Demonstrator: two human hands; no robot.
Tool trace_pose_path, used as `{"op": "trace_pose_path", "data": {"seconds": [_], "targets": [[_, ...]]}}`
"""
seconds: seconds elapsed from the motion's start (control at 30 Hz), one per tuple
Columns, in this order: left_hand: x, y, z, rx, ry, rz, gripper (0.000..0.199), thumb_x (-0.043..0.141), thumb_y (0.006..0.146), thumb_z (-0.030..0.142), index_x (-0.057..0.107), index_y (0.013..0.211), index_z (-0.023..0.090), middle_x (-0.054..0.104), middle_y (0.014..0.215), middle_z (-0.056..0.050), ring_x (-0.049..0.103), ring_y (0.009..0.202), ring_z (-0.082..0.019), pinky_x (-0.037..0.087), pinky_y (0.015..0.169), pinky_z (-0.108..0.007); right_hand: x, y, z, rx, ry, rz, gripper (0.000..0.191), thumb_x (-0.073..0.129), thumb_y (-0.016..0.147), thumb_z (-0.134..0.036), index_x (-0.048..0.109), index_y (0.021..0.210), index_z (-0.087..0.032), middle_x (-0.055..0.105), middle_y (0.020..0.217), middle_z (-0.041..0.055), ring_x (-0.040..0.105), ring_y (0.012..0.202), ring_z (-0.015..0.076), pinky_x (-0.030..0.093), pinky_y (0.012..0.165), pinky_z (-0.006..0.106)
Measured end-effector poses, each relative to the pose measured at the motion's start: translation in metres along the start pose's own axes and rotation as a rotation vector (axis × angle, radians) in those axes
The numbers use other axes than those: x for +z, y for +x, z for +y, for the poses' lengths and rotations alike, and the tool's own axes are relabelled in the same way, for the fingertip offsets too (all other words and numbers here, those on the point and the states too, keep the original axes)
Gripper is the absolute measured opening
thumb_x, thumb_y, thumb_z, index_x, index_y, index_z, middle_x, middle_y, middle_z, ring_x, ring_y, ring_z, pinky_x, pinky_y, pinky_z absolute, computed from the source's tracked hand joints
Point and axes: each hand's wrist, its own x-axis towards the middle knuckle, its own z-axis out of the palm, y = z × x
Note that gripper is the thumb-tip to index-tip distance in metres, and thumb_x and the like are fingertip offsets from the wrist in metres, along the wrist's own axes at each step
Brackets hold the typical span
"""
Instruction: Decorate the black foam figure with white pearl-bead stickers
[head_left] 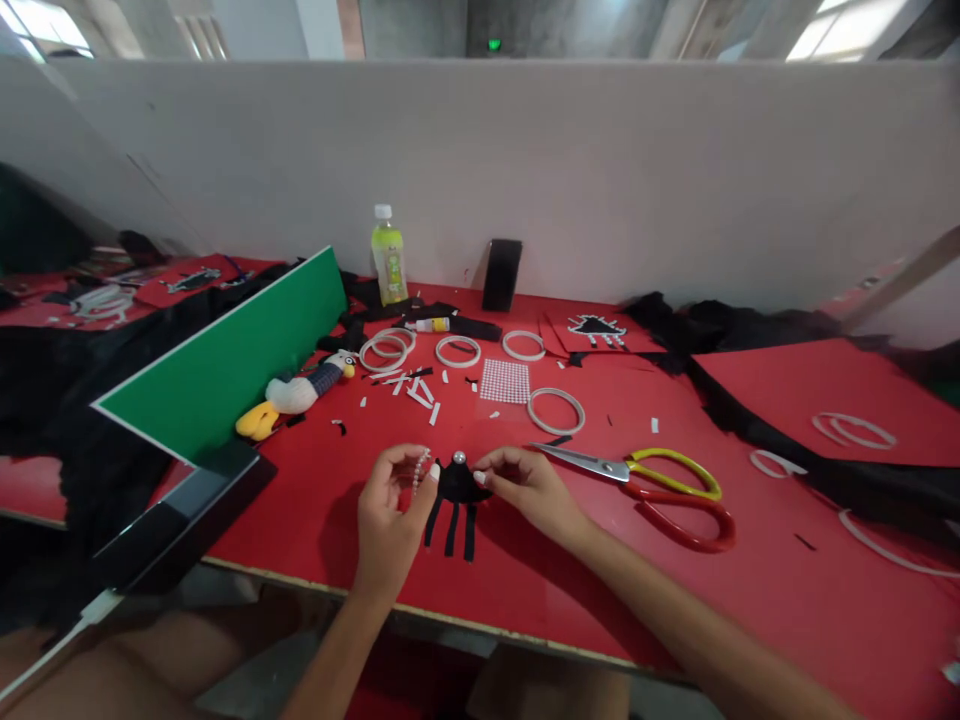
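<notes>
My left hand (391, 515) is pinched on a short strip of pearl-like beads (419, 472), beside the left edge of a black cutout piece (456, 487). The piece has a domed top and several narrow strips hanging towards the table's front edge. A round silvery bead (459, 457) sits at its top. At the piece's right edge, my right hand (529, 485) has thumb and forefinger closed on it. To the right of that hand lies a pair of scissors (626, 470) with yellow and red handles, blades apart. Behind the hands is a sheet of small beads (505, 381).
Rolls of white tape (556, 411) and paper scraps (421, 392) lie across the red table (585, 600). A green board (232, 350), a plush bird (304, 388) and a power bank (180, 520) are on the left. A bottle (389, 258) and phone (502, 274) stand behind.
</notes>
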Motion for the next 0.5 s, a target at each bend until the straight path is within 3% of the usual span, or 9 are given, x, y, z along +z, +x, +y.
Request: {"op": "trace_pose_path", "data": {"seconds": [0.1, 0.27, 0.37, 0.5], "targets": [[0.0, 0.0, 0.002, -0.061, -0.005, -0.086, 0.018, 0.063, 0.078, 0.027, 0.059, 0.092, 0.017, 0.065, 0.09, -0.004, 0.063, 0.084, -0.014, 0.052, 0.078, -0.025, 0.003, -0.006, 0.0, -0.105, -0.131, 0.048, 0.025, 0.061, 0.079, -0.041, 0.063, 0.089, -0.018, 0.066, 0.079, 0.0033, 0.061, 0.072, 0.0151, 0.049, 0.067, 0.029], [0.0, -0.005, 0.007, -0.119, -0.036, -0.41, 0.023, 0.056, 0.084, 0.024, 0.058, 0.105, 0.018, 0.066, 0.095, -0.005, 0.065, 0.085, -0.014, 0.053, 0.076, -0.023, 0.002, -0.013, -0.01, -0.247, -0.25, 0.008, 0.022, 0.055, 0.084, -0.031, 0.064, 0.1, -0.019, 0.066, 0.088, 0.0053, 0.061, 0.079, 0.0155, 0.048, 0.072, 0.03], [0.0, -0.008, 0.007, -0.082, 0.047, -0.517, 0.029, 0.053, 0.086, 0.022, 0.053, 0.115, 0.021, 0.065, 0.092, -0.003, 0.064, 0.084, -0.013, 0.052, 0.078, -0.023, -0.002, -0.013, -0.015, -0.17, -0.123, -0.075, 0.024, 0.054, 0.085, -0.035, 0.066, 0.099, -0.019, 0.065, 0.087, 0.0047, 0.061, 0.077, 0.0148, 0.048, 0.071, 0.029], [0.001, -0.008, 0.007, -0.065, 0.083, -0.523, 0.027, 0.051, 0.087, 0.022, 0.053, 0.114, 0.022, 0.065, 0.093, -0.004, 0.064, 0.084, -0.014, 0.052, 0.078, -0.024, -0.006, -0.013, -0.015, -0.008, 0.157, -0.136, 0.029, 0.053, 0.085, -0.041, 0.069, 0.086, -0.016, 0.062, 0.07, 0.0016, 0.058, 0.064, 0.013, 0.047, 0.063, 0.026]]}}
